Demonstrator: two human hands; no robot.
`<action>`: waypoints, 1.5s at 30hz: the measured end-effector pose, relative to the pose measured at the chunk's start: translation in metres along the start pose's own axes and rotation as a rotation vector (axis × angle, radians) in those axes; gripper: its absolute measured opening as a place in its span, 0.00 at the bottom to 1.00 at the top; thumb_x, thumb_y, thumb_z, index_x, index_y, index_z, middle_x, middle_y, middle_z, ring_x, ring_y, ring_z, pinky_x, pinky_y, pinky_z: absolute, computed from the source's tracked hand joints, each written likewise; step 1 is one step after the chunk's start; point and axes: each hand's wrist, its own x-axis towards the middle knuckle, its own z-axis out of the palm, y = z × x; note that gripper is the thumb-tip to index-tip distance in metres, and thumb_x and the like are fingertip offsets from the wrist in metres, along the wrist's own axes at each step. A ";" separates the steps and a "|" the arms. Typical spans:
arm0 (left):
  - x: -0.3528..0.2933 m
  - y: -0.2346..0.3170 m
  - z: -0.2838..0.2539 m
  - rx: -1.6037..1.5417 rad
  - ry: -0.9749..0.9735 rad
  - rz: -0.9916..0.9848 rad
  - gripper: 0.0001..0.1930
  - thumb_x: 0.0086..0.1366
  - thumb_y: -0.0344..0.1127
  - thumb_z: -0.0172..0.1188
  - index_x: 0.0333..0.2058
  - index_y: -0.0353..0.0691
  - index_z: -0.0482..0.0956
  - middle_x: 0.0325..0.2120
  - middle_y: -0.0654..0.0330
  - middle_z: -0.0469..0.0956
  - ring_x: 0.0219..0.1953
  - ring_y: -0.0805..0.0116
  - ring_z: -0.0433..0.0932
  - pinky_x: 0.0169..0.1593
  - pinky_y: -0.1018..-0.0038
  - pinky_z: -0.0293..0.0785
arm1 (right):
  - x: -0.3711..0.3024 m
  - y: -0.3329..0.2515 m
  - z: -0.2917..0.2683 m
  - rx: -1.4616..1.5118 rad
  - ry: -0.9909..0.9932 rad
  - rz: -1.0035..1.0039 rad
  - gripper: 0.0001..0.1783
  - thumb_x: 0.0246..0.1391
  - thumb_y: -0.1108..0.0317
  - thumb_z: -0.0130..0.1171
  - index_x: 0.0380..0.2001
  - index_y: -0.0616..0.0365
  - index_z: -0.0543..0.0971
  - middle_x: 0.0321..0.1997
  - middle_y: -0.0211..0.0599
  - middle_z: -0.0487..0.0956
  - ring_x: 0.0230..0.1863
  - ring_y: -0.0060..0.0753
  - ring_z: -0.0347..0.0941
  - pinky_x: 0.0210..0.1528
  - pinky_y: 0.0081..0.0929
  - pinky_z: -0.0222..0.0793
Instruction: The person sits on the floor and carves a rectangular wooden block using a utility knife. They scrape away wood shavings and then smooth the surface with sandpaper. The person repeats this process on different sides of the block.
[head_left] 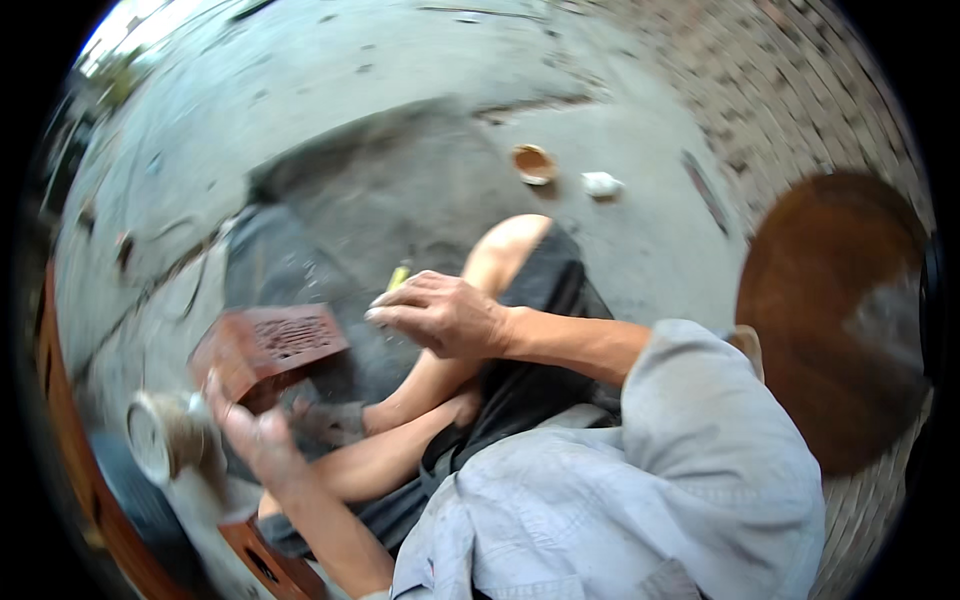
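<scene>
Blur obscures our left hand (258,440) beside a red-brown, carved, boxy block (298,336) at the dark-grey sheet's (400,160) left edge; our right hand's (450,315) palm is hidden. We cannot tell either grip.

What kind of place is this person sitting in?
Probably an outdoor yard: I see bare, concrete-like ground, brick-patterned paving at upper right, and blurry greenery at upper left.

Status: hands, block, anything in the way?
Left hand at reddish block, contact unclear. Right hand raised, hold unclear. Pale round container close beside left hand.
</scene>
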 end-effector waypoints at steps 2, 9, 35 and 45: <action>0.001 -0.008 0.023 -0.111 0.173 0.089 0.26 0.72 0.37 0.64 0.64 0.31 0.72 0.61 0.47 0.78 0.59 0.47 0.80 0.62 0.50 0.83 | -0.008 0.005 -0.042 -0.047 0.186 0.014 0.20 0.55 0.78 0.63 0.52 0.56 0.84 0.47 0.40 0.84 0.48 0.43 0.82 0.53 0.37 0.80; 0.030 -0.027 0.036 -0.063 0.200 0.092 0.23 0.75 0.36 0.58 0.64 0.30 0.71 0.59 0.46 0.78 0.60 0.49 0.80 0.63 0.55 0.82 | -0.106 0.091 -0.166 -0.553 0.411 0.460 0.18 0.60 0.80 0.53 0.50 0.60 0.84 0.49 0.51 0.85 0.52 0.57 0.82 0.57 0.44 0.79; 0.101 0.023 -0.030 0.110 -0.189 0.041 0.28 0.72 0.26 0.56 0.69 0.25 0.66 0.69 0.44 0.69 0.68 0.43 0.71 0.71 0.50 0.72 | -0.443 -0.084 -0.348 -0.588 -0.323 1.962 0.20 0.57 0.54 0.66 0.44 0.59 0.89 0.34 0.48 0.88 0.34 0.40 0.86 0.38 0.36 0.81; 0.073 0.009 -0.018 0.100 -0.101 0.026 0.21 0.70 0.35 0.61 0.58 0.30 0.77 0.58 0.46 0.79 0.59 0.51 0.79 0.63 0.54 0.78 | -0.418 -0.100 -0.363 -0.196 0.262 2.007 0.19 0.70 0.59 0.53 0.52 0.59 0.85 0.33 0.38 0.86 0.25 0.25 0.82 0.21 0.29 0.71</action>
